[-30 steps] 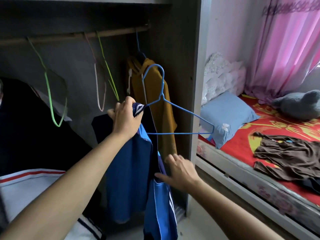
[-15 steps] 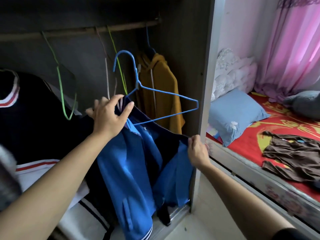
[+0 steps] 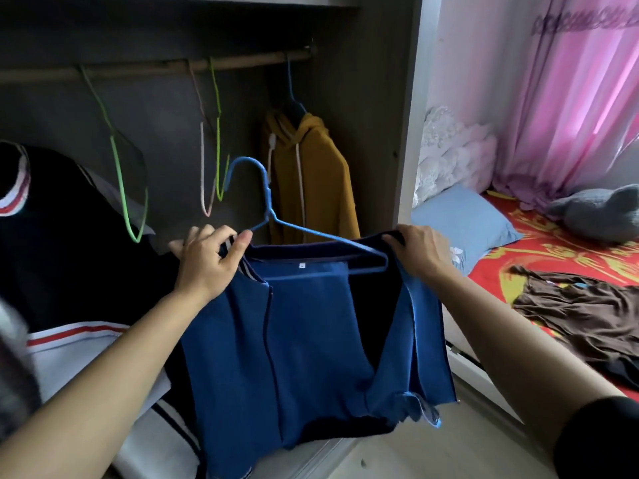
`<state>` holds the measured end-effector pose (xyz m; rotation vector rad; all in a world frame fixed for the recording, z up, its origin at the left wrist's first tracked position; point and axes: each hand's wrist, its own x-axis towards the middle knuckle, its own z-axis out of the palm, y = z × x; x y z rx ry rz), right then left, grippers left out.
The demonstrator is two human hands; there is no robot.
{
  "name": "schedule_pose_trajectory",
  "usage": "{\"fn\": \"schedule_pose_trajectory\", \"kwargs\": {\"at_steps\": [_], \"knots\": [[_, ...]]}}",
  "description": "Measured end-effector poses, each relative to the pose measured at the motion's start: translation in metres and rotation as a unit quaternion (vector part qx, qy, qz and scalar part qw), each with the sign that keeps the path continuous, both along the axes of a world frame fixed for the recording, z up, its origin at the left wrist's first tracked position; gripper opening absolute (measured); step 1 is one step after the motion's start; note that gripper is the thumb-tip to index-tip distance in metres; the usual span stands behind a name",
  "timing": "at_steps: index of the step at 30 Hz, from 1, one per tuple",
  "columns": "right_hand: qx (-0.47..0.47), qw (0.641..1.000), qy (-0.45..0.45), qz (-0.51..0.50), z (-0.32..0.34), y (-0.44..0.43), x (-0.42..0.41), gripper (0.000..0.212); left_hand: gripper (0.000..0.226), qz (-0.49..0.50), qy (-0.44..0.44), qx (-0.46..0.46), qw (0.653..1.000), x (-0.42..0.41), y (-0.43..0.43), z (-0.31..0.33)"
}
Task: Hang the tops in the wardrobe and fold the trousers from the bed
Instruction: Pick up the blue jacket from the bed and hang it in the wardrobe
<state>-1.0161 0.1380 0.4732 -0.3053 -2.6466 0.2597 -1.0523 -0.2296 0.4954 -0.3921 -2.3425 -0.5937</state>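
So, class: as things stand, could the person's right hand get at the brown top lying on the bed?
Probably not yet: the right hand is gripping the blue jacket. Nothing stands between it and the brown top.

Daylight enters from the right, filtered through the pink curtain point(image 3: 567, 108), which glows brightest in the frame, near washed out in streaks. The red bed point(image 3: 553, 250) and the pale wall beside it are well lit. The wardrobe interior point(image 3: 166, 140) sits in deep shade; dark garments at the left lose all detail. Both forearms catch soft, even light, no hard shadows. A grey smear at the lower left edge is blurred beyond reading. Wide-angle bending curves the wardrobe rail point(image 3: 155, 65) and the frame post. Overall slightly soft and noisy.
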Motion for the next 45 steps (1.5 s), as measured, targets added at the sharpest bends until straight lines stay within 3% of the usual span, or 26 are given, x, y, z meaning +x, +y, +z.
{"fn": "schedule_pose_trajectory", "kwargs": {"at_steps": [5,13,18,20,23,25,27,31,32,33,35,36,37,40,42,45], "knots": [[-0.042,0.997,0.063,0.006,0.021,-0.012,0.003,0.045,0.047,0.029,0.019,-0.076,0.996,0.004,0.028,-0.022],[-0.081,0.989,0.120,0.015,0.055,-0.014,0.010,0.050,0.052,0.126,-0.065,-0.076,0.987,0.001,0.035,-0.059],[-0.218,0.963,0.149,0.046,0.066,-0.036,0.012,0.053,0.054,0.090,-0.153,-0.040,0.983,0.010,0.054,-0.063],[-0.233,0.961,0.131,0.074,0.065,-0.049,0.012,0.045,0.047,0.057,-0.180,0.024,0.982,0.010,0.064,-0.065],[-0.234,0.967,0.022,0.102,0.048,-0.064,0.009,0.030,0.037,0.020,-0.196,0.130,0.972,0.006,0.074,-0.062],[-0.253,0.960,-0.057,0.106,0.028,-0.072,0.010,0.040,0.033,0.009,-0.199,0.179,0.964,0.004,0.077,-0.053],[-0.335,0.930,-0.089,0.121,0.012,-0.076,0.011,0.050,0.030,0.003,-0.196,0.206,0.959,0.006,0.079,-0.043],[-0.549,0.802,-0.140,0.188,0.013,-0.073,0.015,0.046,0.029,0.006,-0.186,0.255,0.949,0.008,0.075,-0.025],[-0.544,0.802,-0.128,0.209,0.015,-0.070,0.016,0.039,0.029,0.006,-0.185,0.273,0.944,0.007,0.072,-0.022],[-0.494,0.836,-0.084,0.222,0.015,-0.065,0.014,0.031,0.028,0.001,-0.181,0.291,0.939,0.003,0.069,-0.019],[-0.273,0.939,0.058,0.202,0.018,-0.049,0.009,0.020,0.026,-0.024,-0.165,0.326,0.930,-0.003,0.061,-0.013],[-0.160,0.962,0.113,0.189,0.019,-0.041,0.005,0.022,0.027,-0.039,-0.160,0.340,0.926,-0.006,0.058,-0.009],[-0.083,0.971,0.125,0.183,0.022,-0.036,0.001,0.034,0.027,-0.046,-0.159,0.347,0.923,-0.009,0.055,-0.006],[0.009,0.982,0.054,0.181,0.038,-0.022,-0.013,0.061,0.025,-0.048,-0.158,0.355,0.920,-0.014,0.051,0.010],[0.057,0.980,0.052,0.183,0.050,-0.014,-0.019,0.057,0.023,-0.050,-0.153,0.354,0.921,-0.014,0.047,0.020],[0.053,0.977,-0.006,0.207,0.072,-0.009,-0.019,0.052,0.022,-0.044,-0.144,0.358,0.921,-0.013,0.042,0.030]]}}
